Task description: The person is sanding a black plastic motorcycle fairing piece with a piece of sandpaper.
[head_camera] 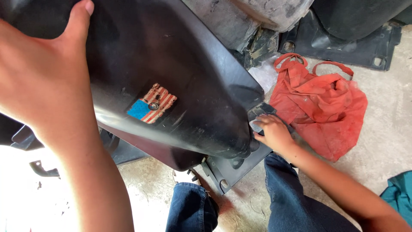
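The left hand lies flat and spread on the top of a black plastic vehicle panel, thumb up, gripping nothing. The panel (it carries 1 worn striped sticker) tilts across the view, its lower edge reaching down to the right hand. That hand presses a small grey pad against the panel's lower corner, fingers curled over it. A red cloth bag lies just beside it on the concrete floor.

Cut off by the top edge: black panel. Hid right hand's fingertips; teal cloth clipped at right.
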